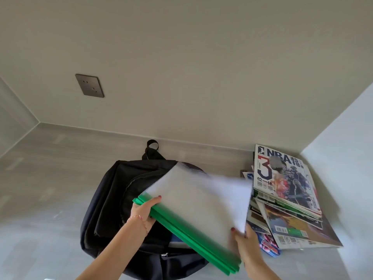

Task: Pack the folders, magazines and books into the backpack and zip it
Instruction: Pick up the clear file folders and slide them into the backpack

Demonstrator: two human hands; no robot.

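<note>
A black backpack (113,199) lies on the pale tabletop, its main zip open and something blue and white visible inside. Above it I hold a stack of clear folders with green spines (193,209), tilted, their far corner over the bag's opening. My left hand (144,211) grips the upper end of the green spines. The stack's near right corner is held by my right hand (245,237). To the right sits a messy pile of magazines and books (286,199), a basketball magazine on top.
The wall runs behind the table (40,168) with a dark socket plate (89,85). A white side panel (343,158) closes the right side, close to the magazine pile. A small red and blue packet (269,246) lies at the pile's near edge.
</note>
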